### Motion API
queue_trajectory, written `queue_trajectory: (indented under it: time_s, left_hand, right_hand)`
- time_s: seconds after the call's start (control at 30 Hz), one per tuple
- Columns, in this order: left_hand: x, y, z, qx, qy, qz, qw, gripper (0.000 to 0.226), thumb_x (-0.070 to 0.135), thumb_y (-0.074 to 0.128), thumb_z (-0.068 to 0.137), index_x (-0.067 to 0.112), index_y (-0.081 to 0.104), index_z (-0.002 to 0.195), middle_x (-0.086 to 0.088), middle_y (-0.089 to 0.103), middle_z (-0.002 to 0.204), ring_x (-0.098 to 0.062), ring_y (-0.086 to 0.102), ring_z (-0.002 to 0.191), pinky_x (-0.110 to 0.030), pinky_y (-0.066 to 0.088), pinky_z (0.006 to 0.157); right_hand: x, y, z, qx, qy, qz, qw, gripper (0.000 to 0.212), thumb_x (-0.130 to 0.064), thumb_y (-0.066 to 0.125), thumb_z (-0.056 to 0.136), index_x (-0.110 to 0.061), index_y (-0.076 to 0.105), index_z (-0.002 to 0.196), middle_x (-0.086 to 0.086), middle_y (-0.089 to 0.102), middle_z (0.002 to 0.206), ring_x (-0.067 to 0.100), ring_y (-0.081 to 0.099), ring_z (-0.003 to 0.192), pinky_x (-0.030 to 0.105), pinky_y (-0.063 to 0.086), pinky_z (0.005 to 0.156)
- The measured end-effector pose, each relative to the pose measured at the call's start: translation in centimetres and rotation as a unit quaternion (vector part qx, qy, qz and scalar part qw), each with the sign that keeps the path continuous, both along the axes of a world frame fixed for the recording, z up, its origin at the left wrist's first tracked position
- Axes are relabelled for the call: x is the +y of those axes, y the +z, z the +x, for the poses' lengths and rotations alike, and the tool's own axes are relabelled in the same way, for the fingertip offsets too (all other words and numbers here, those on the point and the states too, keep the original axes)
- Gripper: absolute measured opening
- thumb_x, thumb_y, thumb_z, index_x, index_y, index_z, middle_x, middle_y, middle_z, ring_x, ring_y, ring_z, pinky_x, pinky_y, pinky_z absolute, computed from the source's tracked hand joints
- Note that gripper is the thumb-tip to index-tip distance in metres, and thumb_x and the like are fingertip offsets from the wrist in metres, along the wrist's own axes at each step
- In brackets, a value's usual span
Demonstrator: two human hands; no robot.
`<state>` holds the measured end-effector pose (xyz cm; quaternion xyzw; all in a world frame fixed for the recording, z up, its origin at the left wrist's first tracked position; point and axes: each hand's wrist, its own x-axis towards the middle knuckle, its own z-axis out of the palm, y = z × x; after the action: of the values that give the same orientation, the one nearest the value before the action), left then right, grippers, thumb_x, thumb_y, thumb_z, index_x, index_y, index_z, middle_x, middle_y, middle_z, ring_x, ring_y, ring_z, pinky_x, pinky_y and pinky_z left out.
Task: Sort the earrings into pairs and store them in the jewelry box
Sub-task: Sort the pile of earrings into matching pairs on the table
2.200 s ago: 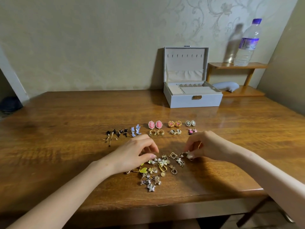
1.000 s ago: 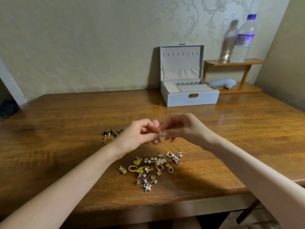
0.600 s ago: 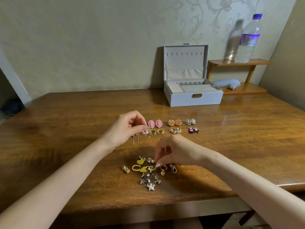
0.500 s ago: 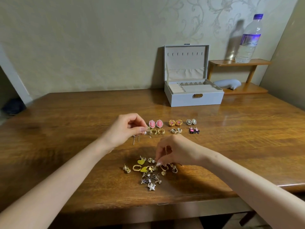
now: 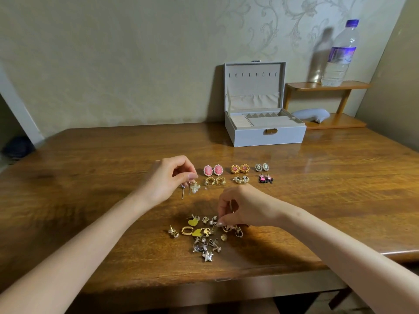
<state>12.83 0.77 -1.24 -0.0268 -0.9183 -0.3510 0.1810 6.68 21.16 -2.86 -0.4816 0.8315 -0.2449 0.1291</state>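
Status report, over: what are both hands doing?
Left hand pinches a drop earring. Right hand fingers the pile, grip unclear. Six pairs visible; box open, unblocked.

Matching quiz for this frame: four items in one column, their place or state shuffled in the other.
1. jewelry box
2. water bottle
3. left hand
4. right hand

A. on the wooden shelf
B. fingertips at the loose earring pile
C. lid up, on the table
D. pinches a dangling earring

Pairs: 1-C, 2-A, 3-D, 4-B
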Motion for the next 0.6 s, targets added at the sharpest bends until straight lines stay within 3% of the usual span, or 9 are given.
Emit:
queue_trajectory:
  time_s: [0.1,0.23,0.47,0.6]
  left_hand:
    - [0.0,0.0,0.1,0.017,0.003,-0.024,1.000,0.005,0.017,0.065,0.082,0.021,0.062,0.081,0.009,0.064,0.078,0.000,0.058,0.076,-0.009,0.046,0.066]
    - [-0.1,0.1,0.2,0.016,0.000,-0.022,1.000,0.002,0.020,0.065,0.082,0.020,0.064,0.081,0.008,0.065,0.080,-0.003,0.059,0.076,-0.014,0.046,0.067]
    - [-0.3,0.1,0.3,0.013,-0.006,-0.028,0.999,0.005,0.012,0.066,0.083,0.017,0.066,0.084,0.009,0.064,0.086,-0.001,0.058,0.082,-0.013,0.047,0.073]
    - [-0.3,0.1,0.4,0.014,-0.007,-0.032,0.999,0.007,0.011,0.067,0.082,0.017,0.064,0.082,0.009,0.063,0.086,0.000,0.057,0.082,-0.010,0.046,0.071]
  right_hand:
    - [0.3,0.2,-0.2,-0.029,-0.005,-0.017,0.999,0.013,-0.025,0.075,0.078,-0.014,0.068,0.081,-0.004,0.065,0.076,0.003,0.053,0.063,0.015,0.043,0.058]
    - [0.7,0.6,-0.8,-0.071,-0.013,-0.052,0.996,0.016,-0.027,0.075,0.077,-0.013,0.068,0.080,-0.003,0.067,0.074,-0.001,0.053,0.059,0.013,0.042,0.054]
    - [1.1,0.6,-2.0,-0.162,-0.036,-0.142,0.976,0.012,-0.014,0.077,0.076,-0.009,0.066,0.073,-0.006,0.063,0.055,0.001,0.053,0.050,0.012,0.038,0.050]
    - [1.1,0.4,-2.4,-0.151,-0.046,-0.145,0.977,0.013,-0.012,0.077,0.076,-0.006,0.066,0.080,-0.001,0.066,0.066,0.005,0.058,0.058,0.015,0.042,0.055]
